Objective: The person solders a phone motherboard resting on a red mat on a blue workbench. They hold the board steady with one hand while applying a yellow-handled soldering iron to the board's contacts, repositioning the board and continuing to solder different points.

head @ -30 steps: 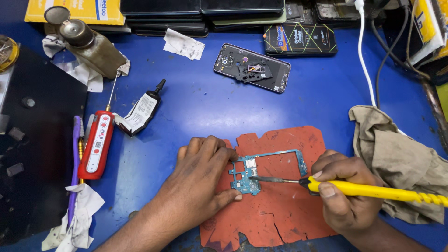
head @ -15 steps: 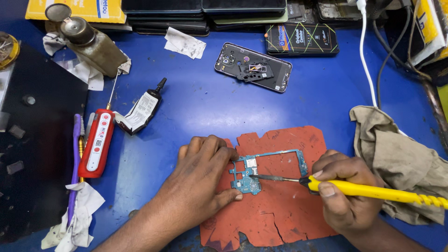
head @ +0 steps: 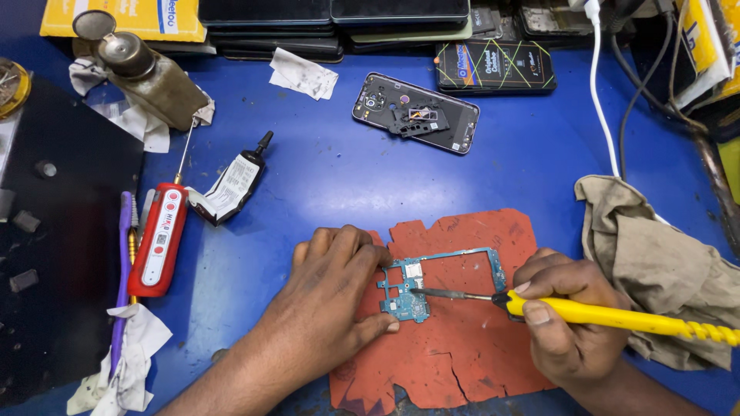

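While the left hand (head: 335, 285) presses flat, fingers released, on the circuit board (head: 408, 293), the right hand (head: 570, 316) grasps a yellow soldering iron (head: 617, 316) whose tip touches it

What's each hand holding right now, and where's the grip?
Right hand grips the yellow soldering iron at the front of its handle. Left hand grasps nothing; it pins the circuit board by its left edge.

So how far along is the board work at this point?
Done: the circuit board is out of the opened phone and lies on the red mat. In hand: the left hand pins the board while the right hand puts the yellow soldering iron tip on it. Left: the phone lies unassembled.
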Available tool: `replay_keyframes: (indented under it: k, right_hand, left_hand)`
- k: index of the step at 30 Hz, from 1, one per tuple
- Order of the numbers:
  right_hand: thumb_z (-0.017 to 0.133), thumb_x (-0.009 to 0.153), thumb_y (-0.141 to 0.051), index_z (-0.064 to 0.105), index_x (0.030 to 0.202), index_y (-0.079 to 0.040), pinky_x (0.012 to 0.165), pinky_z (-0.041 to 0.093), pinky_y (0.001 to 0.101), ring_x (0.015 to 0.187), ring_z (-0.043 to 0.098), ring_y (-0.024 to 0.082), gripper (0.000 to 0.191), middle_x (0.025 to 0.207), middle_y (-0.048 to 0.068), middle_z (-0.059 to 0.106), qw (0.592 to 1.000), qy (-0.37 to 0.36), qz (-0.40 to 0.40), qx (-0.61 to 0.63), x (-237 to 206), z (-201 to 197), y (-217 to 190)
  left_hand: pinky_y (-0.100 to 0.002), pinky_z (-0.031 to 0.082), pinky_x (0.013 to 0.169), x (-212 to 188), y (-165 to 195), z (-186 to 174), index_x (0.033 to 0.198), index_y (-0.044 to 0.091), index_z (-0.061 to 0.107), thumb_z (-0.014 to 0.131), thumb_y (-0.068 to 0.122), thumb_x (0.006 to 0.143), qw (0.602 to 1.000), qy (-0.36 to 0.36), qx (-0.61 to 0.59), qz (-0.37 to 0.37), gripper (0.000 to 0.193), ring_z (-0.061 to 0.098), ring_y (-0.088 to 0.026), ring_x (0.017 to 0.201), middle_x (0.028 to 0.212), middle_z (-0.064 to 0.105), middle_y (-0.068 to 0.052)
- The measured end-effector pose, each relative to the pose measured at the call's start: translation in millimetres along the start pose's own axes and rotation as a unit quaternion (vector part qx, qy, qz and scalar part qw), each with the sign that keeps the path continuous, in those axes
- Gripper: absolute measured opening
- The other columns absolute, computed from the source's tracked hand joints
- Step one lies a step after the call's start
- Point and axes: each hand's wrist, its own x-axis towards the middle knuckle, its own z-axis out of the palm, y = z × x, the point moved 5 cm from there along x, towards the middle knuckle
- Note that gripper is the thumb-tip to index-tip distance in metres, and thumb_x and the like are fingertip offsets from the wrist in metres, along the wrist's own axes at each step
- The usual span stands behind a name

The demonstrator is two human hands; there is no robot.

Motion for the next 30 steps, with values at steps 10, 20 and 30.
replay_keyframes:
  k: [10, 20, 30]
  right_hand:
    - [0.057, 0.098, -0.012, 0.055, 0.105, -0.005, 0.07, 0.052, 0.0313, 0.071, 0.058, 0.012, 0.01, 0.082, 0.005, 0.062, 0.999, -0.042, 0.0, 0.008, -0.8, 0.1, -2.3]
    - [0.057, 0.097, -0.01, 0.056, 0.102, -0.003, 0.071, 0.054, 0.0313, 0.071, 0.06, 0.013, 0.009, 0.081, 0.006, 0.063, 0.999, -0.035, -0.006, 0.015, -2.5, 1.7, -0.7]
    - [0.058, 0.097, -0.011, 0.056, 0.102, -0.004, 0.07, 0.052, 0.0309, 0.071, 0.059, 0.013, 0.009, 0.078, 0.005, 0.062, 1.0, -0.014, -0.002, 0.014, -4.1, -0.8, 2.2]
  left_hand:
    - [-0.045, 0.036, 0.094, 0.4, 0.2, 0.7, 0.127, 0.009, 0.06, 0.091, 0.035, 0.065, 1.0, -0.005, -0.003, -0.009, 0.074, 0.047, -0.03, 0.118, 0.124, 0.052, -0.009]
    - [-0.044, 0.036, 0.094, 1.2, 0.3, 0.8, 0.127, 0.01, 0.061, 0.09, 0.035, 0.065, 0.999, -0.02, -0.004, -0.024, 0.073, 0.046, -0.029, 0.119, 0.124, 0.052, -0.007]
    - [-0.044, 0.036, 0.095, 1.4, 1.0, 0.3, 0.128, 0.01, 0.061, 0.09, 0.035, 0.065, 1.0, -0.018, -0.003, -0.024, 0.074, 0.046, -0.029, 0.12, 0.125, 0.052, -0.007]
